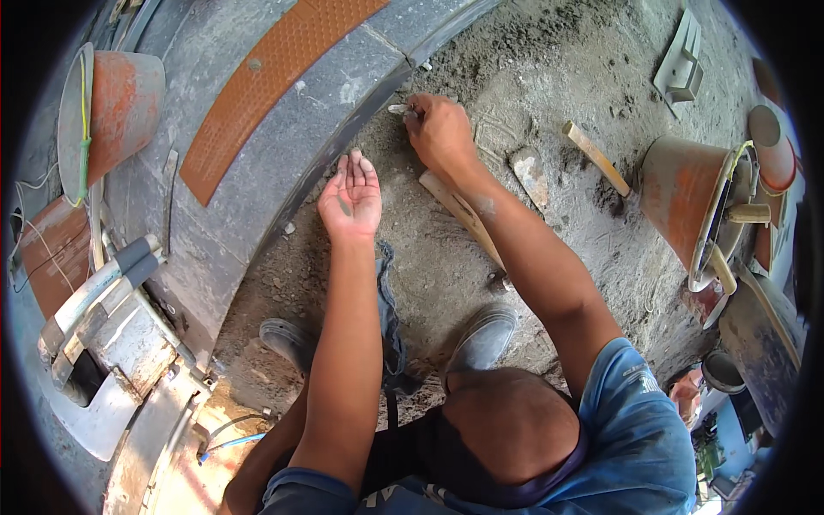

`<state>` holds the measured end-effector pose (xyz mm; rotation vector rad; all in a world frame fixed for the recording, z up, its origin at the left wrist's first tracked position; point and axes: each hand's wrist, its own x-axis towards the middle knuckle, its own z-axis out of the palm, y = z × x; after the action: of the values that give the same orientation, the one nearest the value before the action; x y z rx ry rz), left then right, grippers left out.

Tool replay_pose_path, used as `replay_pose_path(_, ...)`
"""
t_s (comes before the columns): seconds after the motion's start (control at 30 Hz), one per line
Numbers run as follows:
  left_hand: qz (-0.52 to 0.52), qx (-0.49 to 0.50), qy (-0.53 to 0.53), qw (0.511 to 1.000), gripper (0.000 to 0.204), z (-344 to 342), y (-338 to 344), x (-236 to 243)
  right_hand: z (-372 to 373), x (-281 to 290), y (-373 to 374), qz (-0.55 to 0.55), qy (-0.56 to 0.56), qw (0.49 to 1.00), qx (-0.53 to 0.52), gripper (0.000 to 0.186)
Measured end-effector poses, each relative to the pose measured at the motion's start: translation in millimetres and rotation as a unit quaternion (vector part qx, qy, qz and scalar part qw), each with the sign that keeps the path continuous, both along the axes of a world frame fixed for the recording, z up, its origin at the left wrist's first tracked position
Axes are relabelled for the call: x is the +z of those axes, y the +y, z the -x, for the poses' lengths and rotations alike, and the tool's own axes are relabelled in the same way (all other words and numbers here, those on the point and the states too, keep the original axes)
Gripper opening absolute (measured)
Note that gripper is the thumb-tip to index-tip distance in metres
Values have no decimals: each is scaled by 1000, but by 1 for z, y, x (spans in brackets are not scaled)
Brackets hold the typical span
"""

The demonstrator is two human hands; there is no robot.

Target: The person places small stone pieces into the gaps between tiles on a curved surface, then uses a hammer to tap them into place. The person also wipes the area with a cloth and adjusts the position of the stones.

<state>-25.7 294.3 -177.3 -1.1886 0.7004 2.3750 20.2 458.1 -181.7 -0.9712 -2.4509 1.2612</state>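
Observation:
My left hand is palm up, fingers slightly curled and apart, with grey smudges and nothing gripped, beside the curved grey stone edge. To its right, my right hand is closed on a small pale piece low over the sandy ground, near that edge. Beneath my right forearm lies a wooden-handled tool, its far end partly hidden. Further right are a flat, dirty pale piece and a short wooden bar. An orange dimpled strip rests on the stone.
Worn orange buckets stand at left and right. A metal float lies at upper right, a grey trough at lower right. Pale tubes and metal equipment crowd the lower left. My booted feet are on the rough ground.

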Motion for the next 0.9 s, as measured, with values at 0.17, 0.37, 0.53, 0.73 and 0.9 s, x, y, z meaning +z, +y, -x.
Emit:
replay_pose_path(0.17, -9, 6, 6, 1000, 41, 7, 7, 0, 7, -1, 2, 48, -21, 999, 9, 17)
replay_pose_path(0.37, -38, 8, 9, 999, 38, 4, 12, -3, 11, -5, 1, 27, -13, 999, 13, 19)
replay_pose_path(0.53, -55, 12, 13, 998, 39, 1, 15, -4, 11, -3, -1, 45, -13, 999, 0, 17)
replay_pose_path(0.73, -107, -4, 15, 994, 36, 0, 12, -9, 9, -6, -4, 53, 6, 998, -20, 16)
replay_pose_path(0.9, -109, -11, 31, 993, 36, 0, 12, -13, 9, -8, -7, 29, 22, 999, -25, 17)
